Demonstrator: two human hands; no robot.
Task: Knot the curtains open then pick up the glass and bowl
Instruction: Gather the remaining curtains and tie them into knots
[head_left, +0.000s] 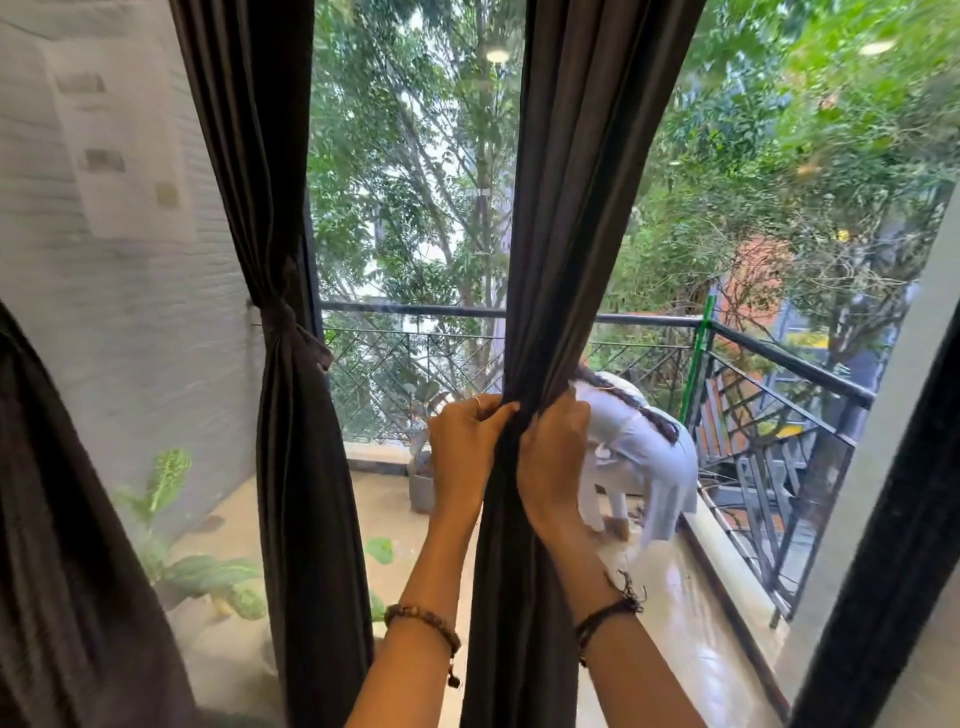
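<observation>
Hands: my left hand (470, 441) and right hand (553, 447) both clench the middle curtain (566, 208), fingers curled into its bunched folds from either side, at about the height of the balcony railing (649, 319).
Left curtain: the left curtain (283, 415) already hangs cinched at its waist by a tie or knot, pulled back toward the white wall (104, 260).
Middle curtain: dark, heavy, pleated cloth, gathered into a narrow column where I squeeze it and hanging loose below my wrists; no knot shows in it yet.
Progress: by my reading, one panel is secured and this one is only gathered, so its knot is not yet made.
Remaining: the glass and the bowl, neither in view, so I cannot tell where they stand.
Beyond the pane: a person in pale clothes (631, 452) bends over on the wet balcony floor, beside a potted plant (421, 467).
</observation>
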